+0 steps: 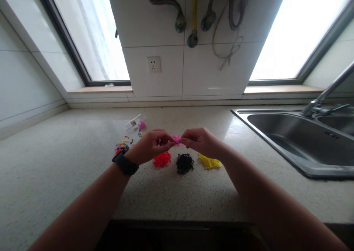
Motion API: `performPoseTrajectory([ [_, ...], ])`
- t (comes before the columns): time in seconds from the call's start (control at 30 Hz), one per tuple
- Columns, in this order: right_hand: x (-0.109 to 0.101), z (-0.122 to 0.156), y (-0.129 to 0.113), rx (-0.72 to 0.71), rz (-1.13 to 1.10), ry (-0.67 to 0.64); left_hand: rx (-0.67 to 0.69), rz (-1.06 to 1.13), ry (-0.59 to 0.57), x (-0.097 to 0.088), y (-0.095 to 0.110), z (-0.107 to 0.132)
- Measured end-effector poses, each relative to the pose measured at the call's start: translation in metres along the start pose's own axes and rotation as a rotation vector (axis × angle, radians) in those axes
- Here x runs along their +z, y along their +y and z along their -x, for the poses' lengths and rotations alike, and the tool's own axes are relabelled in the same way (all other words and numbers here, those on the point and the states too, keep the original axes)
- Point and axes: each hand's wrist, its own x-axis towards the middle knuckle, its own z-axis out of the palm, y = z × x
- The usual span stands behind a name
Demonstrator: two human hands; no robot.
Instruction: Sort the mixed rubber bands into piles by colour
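Observation:
My left hand (151,146) and my right hand (199,141) meet above the speckled countertop (55,162), fingers pinched together on a small pink rubber band (176,138) between them. Just in front of the hands lie three sorted heaps of small bands: a red heap (162,159), a black heap (184,163) and a yellow heap (209,162). A mixed pile of coloured bands (122,146) lies to the left of my left hand. I wear a black band (125,164) on my left wrist.
A clear plastic packet (133,122) and a pink ball (141,125) lie behind the mixed pile. A steel sink (304,140) with a tap (326,94) fills the right. A wall socket (153,64) and hoses (193,18) are on the tiled wall.

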Motion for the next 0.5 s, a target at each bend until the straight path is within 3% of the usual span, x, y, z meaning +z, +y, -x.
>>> performPoseTrajectory([
  [0.33,-0.009,-0.002,0.011,0.001,0.016,0.030,-0.068,0.026,-0.029,0.000,-0.010,0.000],
  [0.5,-0.032,-0.003,0.035,0.061,0.266,0.158,-0.071,-0.088,-0.021,-0.009,-0.029,0.002],
])
